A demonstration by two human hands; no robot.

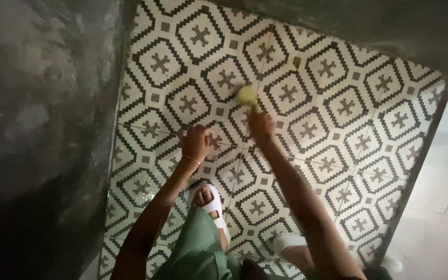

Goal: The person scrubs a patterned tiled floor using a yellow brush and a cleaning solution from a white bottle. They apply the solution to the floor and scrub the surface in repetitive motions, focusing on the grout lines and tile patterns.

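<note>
Your right hand (261,126) reaches down toward the patterned tile floor (338,103) and grips the near end of a yellow scrubber (246,95). The fingers look wrapped around its handle, but the hand is dim and seen from behind, so you can't tell how tightly they close. The scrubber is motion-blurred: just a yellow-green smear on the tiles beyond your knuckles, its shape and bristles unreadable. It sits on or just above the floor, roughly mid-frame, upper half.

Your left hand (197,143) is curled in a loose fist just left of the right hand, the two near but apart. The fingers are bunched together; a thin dark thing may poke out toward the left, too small to make out, so whether it holds anything is unclear. A thin bracelet (191,160) circles that wrist.

Below, your foot in a white sandal (214,207) stands on the tiles, partly covered by green clothing (195,249). A second white sandal (286,241) is half hidden behind your right forearm. Both arms are cut off by the bottom edge.

The dark grey wall (37,129) on the left is murky, its surface detail lost. A pale floor (442,197) lies past a dark threshold strip (416,166) on the right.
</note>
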